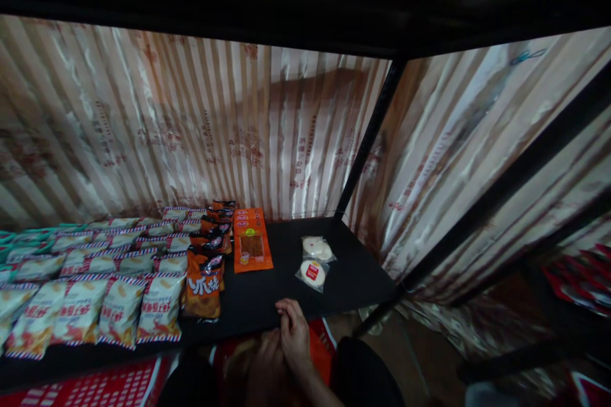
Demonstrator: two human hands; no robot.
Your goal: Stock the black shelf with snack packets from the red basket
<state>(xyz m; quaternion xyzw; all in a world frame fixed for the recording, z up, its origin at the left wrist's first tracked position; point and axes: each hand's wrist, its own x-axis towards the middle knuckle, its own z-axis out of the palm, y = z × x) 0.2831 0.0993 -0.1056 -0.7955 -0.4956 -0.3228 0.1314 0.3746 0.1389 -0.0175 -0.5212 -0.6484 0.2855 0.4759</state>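
Note:
My right hand (294, 335) is just in front of the black shelf's front edge, its fingers curled together. What it holds, if anything, is hidden. Against it, lower and to the left, my left hand (267, 356) is dark and blurred, so its fingers cannot be made out. Beneath both hands, partly covered, lies an orange packet (321, 350) in a red basket (329, 334). Closest to them on the shelf (258, 296) are two clear packs of round white discs, a front pack (312, 273) with a red label and a rear pack (316, 248).
An orange flat packet (252, 240) lies beside a row of orange snack bags (203, 284). Several rows of white snack bags (160, 308) fill the left. A black post (370, 133) stands at the back corner. Another red basket (100, 385) sits below left.

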